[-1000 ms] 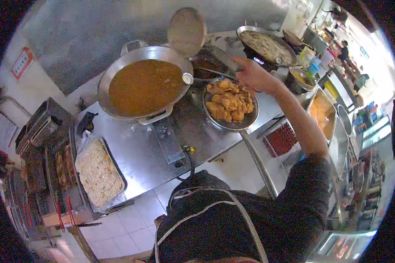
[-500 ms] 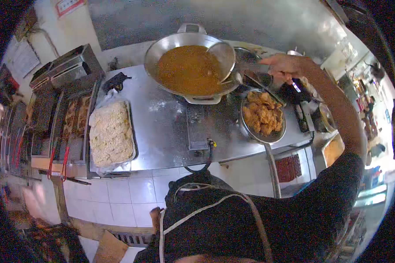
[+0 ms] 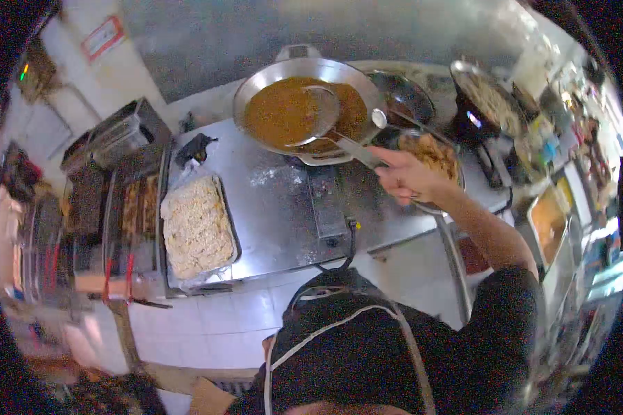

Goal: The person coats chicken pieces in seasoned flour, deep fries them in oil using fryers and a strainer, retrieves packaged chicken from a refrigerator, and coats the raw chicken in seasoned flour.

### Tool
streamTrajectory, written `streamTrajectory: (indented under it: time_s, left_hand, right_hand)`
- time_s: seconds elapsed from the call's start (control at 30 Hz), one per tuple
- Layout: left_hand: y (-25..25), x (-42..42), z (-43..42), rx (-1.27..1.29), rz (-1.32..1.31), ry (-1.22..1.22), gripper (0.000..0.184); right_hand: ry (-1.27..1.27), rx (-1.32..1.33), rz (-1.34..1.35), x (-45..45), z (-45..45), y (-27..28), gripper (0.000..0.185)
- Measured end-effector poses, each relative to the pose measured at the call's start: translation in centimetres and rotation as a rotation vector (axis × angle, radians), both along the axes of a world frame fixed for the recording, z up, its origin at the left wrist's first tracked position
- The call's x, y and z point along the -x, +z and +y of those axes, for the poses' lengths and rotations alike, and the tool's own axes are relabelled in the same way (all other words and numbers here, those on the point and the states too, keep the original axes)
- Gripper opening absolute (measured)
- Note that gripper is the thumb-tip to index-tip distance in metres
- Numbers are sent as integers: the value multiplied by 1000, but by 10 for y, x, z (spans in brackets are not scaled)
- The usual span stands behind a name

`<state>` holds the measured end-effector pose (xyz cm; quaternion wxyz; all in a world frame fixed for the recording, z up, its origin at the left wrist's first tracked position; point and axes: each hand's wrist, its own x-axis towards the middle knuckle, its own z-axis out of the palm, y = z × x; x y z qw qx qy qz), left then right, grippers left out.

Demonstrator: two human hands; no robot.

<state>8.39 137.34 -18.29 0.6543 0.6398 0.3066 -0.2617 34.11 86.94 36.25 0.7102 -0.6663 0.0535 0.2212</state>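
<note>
My right hand [image 3: 403, 174] is closed around the flat metal handle of a round mesh skimmer [image 3: 325, 114]. The skimmer's head lies in the brown liquid of a large two-handled wok [image 3: 311, 153]. Below and behind the hand, a long-handled strainer [image 3: 457, 259] holds fried golden-brown pieces [image 3: 432, 153], partly covered by the hand. A small round white item [image 3: 378, 118] shows at the wok's right rim. My left hand is out of view.
A tray of pale coated food [image 3: 197, 228] sits on the steel counter [image 3: 270, 228]. Fryers [image 3: 121, 207] with red-handled baskets stand at the left. At the right are a dark pan [image 3: 408, 100], another wok [image 3: 488, 97] and an orange-filled tray [image 3: 548, 225].
The skimmer has moved from upright behind the wok down into the liquid. My right hand has come left and toward me, over the strainer's edge. The camera view has shifted.
</note>
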Motion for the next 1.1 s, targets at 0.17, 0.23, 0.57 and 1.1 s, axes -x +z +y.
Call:
streamTrajectory:
  time_s: [0.17, 0.23, 0.57, 1.1]
  left_hand:
    - [22, -71, 14, -18, -66, -124, 22]
    - [27, -83, 6, -13, -75, -156, 22]
    - [7, -55, 9, -51, -37, -299, 26]
    - [-7, -88, 42, -425, -104, -704, 33]
  right_hand:
    - [-124, -154, 13, 22, 59, -24, 53]
    - [-184, -229, -55, 14, 76, -37, 48]
    - [-344, -207, -139, -14, 145, -38, 46]
    - [-314, -262, -203, -26, 112, -17, 36]
